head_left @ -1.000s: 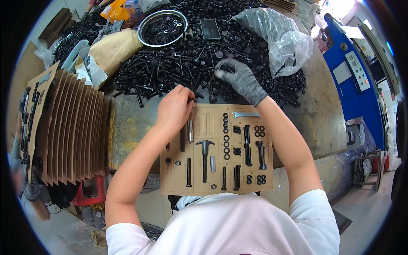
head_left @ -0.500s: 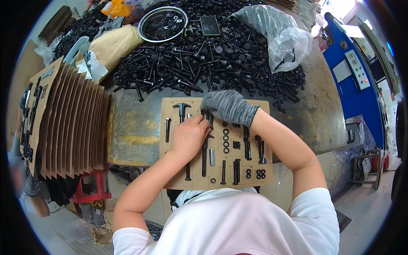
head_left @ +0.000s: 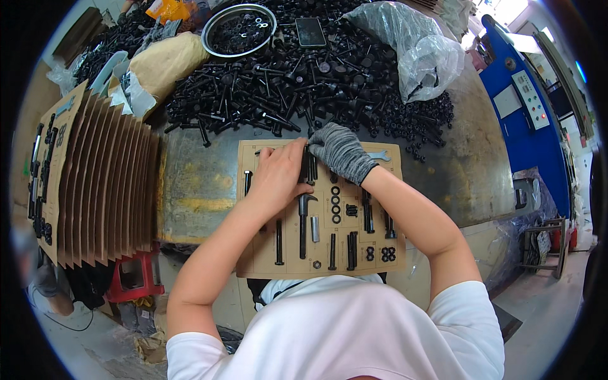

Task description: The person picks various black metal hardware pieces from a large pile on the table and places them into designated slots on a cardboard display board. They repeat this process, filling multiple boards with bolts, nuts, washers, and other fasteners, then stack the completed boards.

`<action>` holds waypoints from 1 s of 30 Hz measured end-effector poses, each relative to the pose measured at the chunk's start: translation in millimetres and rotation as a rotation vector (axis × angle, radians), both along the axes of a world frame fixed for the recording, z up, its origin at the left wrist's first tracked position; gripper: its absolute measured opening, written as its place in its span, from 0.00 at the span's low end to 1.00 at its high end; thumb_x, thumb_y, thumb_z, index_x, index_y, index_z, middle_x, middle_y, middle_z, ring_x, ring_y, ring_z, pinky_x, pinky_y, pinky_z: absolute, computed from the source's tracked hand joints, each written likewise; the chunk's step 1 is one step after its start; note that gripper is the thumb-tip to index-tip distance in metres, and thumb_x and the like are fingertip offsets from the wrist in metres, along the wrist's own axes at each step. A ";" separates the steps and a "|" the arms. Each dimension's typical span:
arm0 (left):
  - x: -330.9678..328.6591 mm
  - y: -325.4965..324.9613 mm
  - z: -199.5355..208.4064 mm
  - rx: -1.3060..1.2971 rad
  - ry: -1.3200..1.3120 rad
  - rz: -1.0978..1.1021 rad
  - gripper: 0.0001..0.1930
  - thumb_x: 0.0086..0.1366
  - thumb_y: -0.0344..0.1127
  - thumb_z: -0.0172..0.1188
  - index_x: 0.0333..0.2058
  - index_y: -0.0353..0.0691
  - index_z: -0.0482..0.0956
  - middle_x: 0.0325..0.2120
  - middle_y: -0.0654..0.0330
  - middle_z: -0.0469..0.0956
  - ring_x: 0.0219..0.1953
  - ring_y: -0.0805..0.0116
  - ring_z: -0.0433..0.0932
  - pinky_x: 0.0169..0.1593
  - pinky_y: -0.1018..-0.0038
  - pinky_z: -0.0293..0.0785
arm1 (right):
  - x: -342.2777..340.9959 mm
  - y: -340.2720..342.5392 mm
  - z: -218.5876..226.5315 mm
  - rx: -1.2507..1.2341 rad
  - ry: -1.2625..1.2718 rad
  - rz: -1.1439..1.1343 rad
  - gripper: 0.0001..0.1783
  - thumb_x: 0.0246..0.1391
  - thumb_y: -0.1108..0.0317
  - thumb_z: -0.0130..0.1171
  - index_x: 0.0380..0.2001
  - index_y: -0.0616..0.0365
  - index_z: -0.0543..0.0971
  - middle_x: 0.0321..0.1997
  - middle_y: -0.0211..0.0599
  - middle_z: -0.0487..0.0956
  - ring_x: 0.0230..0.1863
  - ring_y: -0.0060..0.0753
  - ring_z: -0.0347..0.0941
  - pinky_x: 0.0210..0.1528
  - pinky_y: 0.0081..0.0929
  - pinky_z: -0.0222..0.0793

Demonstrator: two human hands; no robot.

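A brown cardboard sheet [head_left: 256, 256] lies at the table's near edge, with black hardware set out on it. My bare left hand [head_left: 278, 174] rests over its upper left part, fingers stretched and thumb apart, beside some long black bolts [head_left: 312, 168]. My right hand [head_left: 342, 152], in a grey knit glove, has its fingers closed at the upper end of those bolts; its fingertips are partly hidden. Below my left thumb sits a black T-shaped puller piece [head_left: 304, 221], beside a silver sleeve [head_left: 315, 229]. Black rings [head_left: 336, 209] run down the middle. A light open-ended wrench [head_left: 380, 155] lies beyond my right wrist.
A large heap of black bolts [head_left: 253, 95] covers the table's far part, with a round metal tray [head_left: 206, 41], a phone [head_left: 310, 33] and a plastic bag [head_left: 430, 63]. Stacked cardboard sheets [head_left: 107, 190] stand at left. A blue machine [head_left: 525, 114] is at right.
My left hand has moved up and its fingers have straightened from a pinch. My right hand has shifted slightly right, uncovering the wrench.
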State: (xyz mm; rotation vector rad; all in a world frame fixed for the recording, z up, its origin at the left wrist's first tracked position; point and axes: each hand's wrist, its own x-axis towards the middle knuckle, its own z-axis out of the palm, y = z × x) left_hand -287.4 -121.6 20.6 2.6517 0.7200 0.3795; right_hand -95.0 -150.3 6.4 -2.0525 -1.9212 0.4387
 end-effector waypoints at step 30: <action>2.2 3.4 7.4 -0.114 0.080 -0.034 0.43 0.53 0.33 0.70 0.65 0.41 0.57 0.55 0.47 0.71 0.56 0.48 0.71 0.60 0.56 0.64 | -3.1 -2.5 -6.0 0.034 0.005 0.011 0.13 0.51 0.64 0.58 0.36 0.60 0.81 0.35 0.49 0.81 0.40 0.51 0.78 0.46 0.41 0.74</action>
